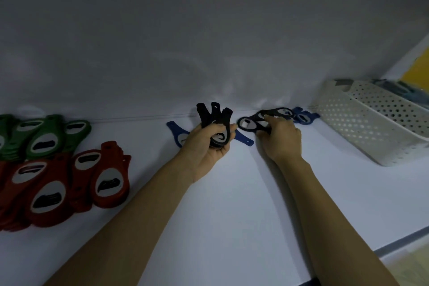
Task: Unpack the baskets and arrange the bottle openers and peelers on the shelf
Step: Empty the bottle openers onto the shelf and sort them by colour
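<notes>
While the left hand clutches black bottle openers, the right hand pinches more. Squaring each bunch before setting it down would likely keep it neat.

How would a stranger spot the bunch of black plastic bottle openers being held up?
Look midway along the back of the white shelf. The left hand grips a fan of black plastic bottle openers, handles up. Unlike the black ones under the right hand, it is raised off the shelf.
</notes>
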`<state>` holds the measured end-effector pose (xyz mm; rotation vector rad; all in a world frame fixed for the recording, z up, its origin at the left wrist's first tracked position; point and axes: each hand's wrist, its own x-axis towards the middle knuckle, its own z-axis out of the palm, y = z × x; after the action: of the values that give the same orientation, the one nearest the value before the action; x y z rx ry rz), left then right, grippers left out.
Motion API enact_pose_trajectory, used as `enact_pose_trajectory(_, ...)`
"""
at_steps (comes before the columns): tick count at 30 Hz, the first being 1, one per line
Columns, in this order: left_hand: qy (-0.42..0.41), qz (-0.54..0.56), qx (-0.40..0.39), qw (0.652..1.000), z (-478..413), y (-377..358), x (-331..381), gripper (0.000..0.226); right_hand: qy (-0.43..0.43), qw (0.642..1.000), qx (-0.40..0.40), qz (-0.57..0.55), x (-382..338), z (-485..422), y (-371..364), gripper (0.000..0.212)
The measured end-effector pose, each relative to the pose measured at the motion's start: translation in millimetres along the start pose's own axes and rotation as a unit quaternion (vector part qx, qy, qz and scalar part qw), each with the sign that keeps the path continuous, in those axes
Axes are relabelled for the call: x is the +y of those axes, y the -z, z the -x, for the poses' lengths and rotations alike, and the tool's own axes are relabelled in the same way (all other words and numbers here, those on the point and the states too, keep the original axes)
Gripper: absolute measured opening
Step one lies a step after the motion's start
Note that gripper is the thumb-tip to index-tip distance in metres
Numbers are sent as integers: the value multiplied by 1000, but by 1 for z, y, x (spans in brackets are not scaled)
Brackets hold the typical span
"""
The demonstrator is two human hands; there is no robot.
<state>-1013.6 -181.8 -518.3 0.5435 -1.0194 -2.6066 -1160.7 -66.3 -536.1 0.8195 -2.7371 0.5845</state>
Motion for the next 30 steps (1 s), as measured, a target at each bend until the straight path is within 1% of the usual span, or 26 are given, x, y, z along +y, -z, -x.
enact_pose_trajectory(1, 1, 11, 3, 1000, 0, -1, 0, 35, -4, 1000, 8, -30, -1, 1, 0, 23)
enact_pose_trajectory(2, 4, 24, 5, 1000, 0, -2, 1, 36, -28, 995, 8, -91, -2, 2, 0, 20)
enact_pose_trajectory(3, 10, 34, 6, 999, -1, -3, 2, 38, -63, 981, 7, -184, -2, 3, 3, 16)
enact_pose_trajectory(4, 18, 42, 9, 999, -1, -4, 2, 40, -98, 949, 12, -300, -2, 3, 6, 12)
enact_pose_trajectory(6, 32, 63, 21, 997, -3, -4, 2, 43, -136, 847, 4, -514, -6, 2, 16, 5)
enact_pose_trajectory(7, 36, 73, 26, 996, -4, -3, 2, 43, -130, 793, -30, -594, -9, 3, 22, 7)
enact_pose_trajectory(8, 37, 78, 28, 996, -5, -2, 2, 42, -110, 742, -75, -657, -11, 4, 26, 10)
enact_pose_trajectory(9, 36, 75, 25, 996, -7, -1, 1, 42, -84, 703, -119, -696, -13, 5, 30, 14)
enact_pose_trajectory(10, 30, 66, 15, 997, -8, 0, 1, 42, -58, 685, -157, -709, -16, 8, 32, 19)
enact_pose_trajectory(11, 21, 53, -1, 998, -8, 0, 1, 43, -38, 689, -183, -700, -20, 10, 32, 24)
enact_pose_trajectory(12, 10, 28, -19, 999, -8, 0, 0, 44, -18, 713, -193, -674, -25, 13, 30, 27)
enact_pose_trajectory(13, -7, -14, -41, 999, -8, 0, -2, 42, -1, 749, -180, -638, -31, 16, 28, 28)
enact_pose_trajectory(15, -54, -99, -67, 991, -8, 2, -8, 32, 9, 823, -108, -557, -42, 18, 25, 34)
enact_pose_trajectory(16, -76, -114, -64, 988, -9, 5, -10, 32, -5, 852, -62, -520, -46, 18, 23, 41)
enact_pose_trajectory(17, -94, -113, -62, 987, -8, 6, -11, 35, -28, 869, -30, -494, -48, 18, 24, 51)
enact_pose_trajectory(18, -111, -113, -64, 985, -8, 8, -12, 37, -55, 874, -37, -481, -50, 18, 27, 63)
enact_pose_trajectory(19, -129, -126, -66, 981, -7, 7, -13, 38, -74, 869, -82, -483, -52, 19, 30, 71)
enact_pose_trajectory(20, -150, -159, -63, 974, -6, 7, -14, 37, -68, 858, -143, -488, -55, 23, 32, 68)
enact_pose_trajectory(21, -170, -207, -52, 962, -6, 7, -16, 35, -40, 848, -186, -494, -57, 29, 30, 51)
enact_pose_trajectory(22, -193, -261, -40, 945, -6, 6, -18, 33, -7, 847, -189, -496, -59, 37, 27, 30)
enact_pose_trajectory(23, -216, -310, -36, 925, -7, 5, -21, 30, 15, 852, -158, -498, -61, 42, 24, 17)
enact_pose_trajectory(25, -247, -390, -47, 886, -6, 3, -26, 26, 31, 857, -76, -508, -59, 49, 17, 12)
enact_pose_trajectory(26, -261, -424, -48, 866, -5, 1, -28, 25, 35, 855, -54, -515, -58, 50, 16, 12)
enact_pose_trajectory(28, -291, -473, -24, 831, -5, -1, -31, 28, 40, 854, -40, -518, -57, 51, 16, 9)
enact_pose_trajectory(30, -308, -507, 15, 805, -6, -2, -33, 31, 39, 857, -31, -513, -58, 52, 15, 8)
